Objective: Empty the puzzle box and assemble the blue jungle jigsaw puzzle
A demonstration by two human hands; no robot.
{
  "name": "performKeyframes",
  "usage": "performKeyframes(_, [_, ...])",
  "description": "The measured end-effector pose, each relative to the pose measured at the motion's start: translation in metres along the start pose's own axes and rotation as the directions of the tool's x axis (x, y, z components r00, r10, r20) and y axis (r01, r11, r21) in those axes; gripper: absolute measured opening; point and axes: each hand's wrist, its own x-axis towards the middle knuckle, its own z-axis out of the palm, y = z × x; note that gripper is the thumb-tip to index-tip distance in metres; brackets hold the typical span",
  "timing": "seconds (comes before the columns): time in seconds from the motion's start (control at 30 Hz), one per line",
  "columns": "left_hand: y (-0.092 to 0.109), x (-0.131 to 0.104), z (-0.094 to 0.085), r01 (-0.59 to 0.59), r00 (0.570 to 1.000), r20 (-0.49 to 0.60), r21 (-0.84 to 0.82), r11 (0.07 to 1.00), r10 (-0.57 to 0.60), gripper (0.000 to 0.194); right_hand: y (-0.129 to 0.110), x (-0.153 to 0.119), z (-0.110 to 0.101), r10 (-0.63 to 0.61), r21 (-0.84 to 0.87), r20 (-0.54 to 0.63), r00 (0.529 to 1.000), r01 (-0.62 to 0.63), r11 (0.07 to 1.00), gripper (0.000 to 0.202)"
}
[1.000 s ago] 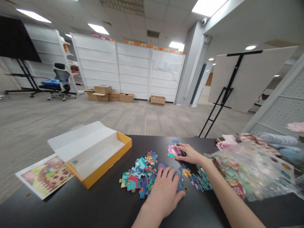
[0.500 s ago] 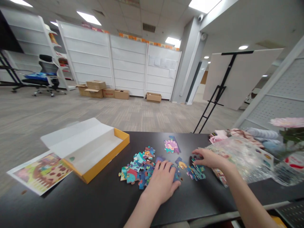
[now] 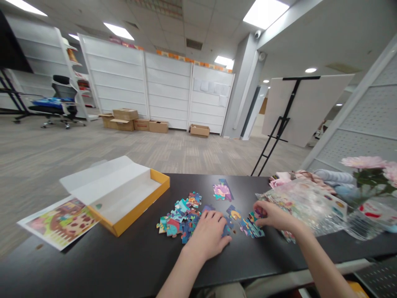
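My left hand (image 3: 210, 232) lies palm down with fingers stretched over the right side of a pile of jigsaw puzzle pieces (image 3: 178, 221), hiding some of them. To its right, my right hand (image 3: 273, 215) pinches a dark purple puzzle piece (image 3: 259, 212) between thumb and fingers. Just below that pinch, several teal pieces (image 3: 254, 227) rest on the black table, with a piece bearing a yellow shape (image 3: 235, 214) close by. Farther back, a few pink and purple pieces (image 3: 222, 191) sit joined or touching; I cannot tell which.
A yellow-edged box (image 3: 142, 209) stands open on the left, partly over a colourful picture sheet (image 3: 62, 221). On the right are a clear plastic bag (image 3: 310, 205), folded cloths (image 3: 313, 179) and pink flowers (image 3: 362, 162) in a vase. The black table (image 3: 102, 265) ends close to my body.
My right hand's fingers have closed on a puzzle piece and lifted it slightly among the teal pieces. My left hand stays nearly where it was. The camera view has shifted a little.
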Motion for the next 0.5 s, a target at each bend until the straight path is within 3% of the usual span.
performKeyframes(0.13, [-0.002,0.0,-0.001,-0.007,1.0,0.013,-0.016,1.0,0.007,0.032,0.0,-0.002,-0.005,-0.02,0.119,-0.009,1.0,0.021,0.993,0.016])
performKeyframes(0.3, [-0.008,-0.001,-0.001,-0.001,1.0,0.021,-0.017,1.0,0.001,0.03,0.002,-0.003,-0.011,-0.039,0.374,-0.002,0.999,0.037,0.927,0.026])
performKeyframes(0.5, [-0.013,-0.001,-0.004,0.012,0.999,-0.036,0.004,1.0,-0.012,0.028,-0.009,-0.004,0.0,-0.077,0.506,-0.087,0.993,0.111,0.855,0.031])
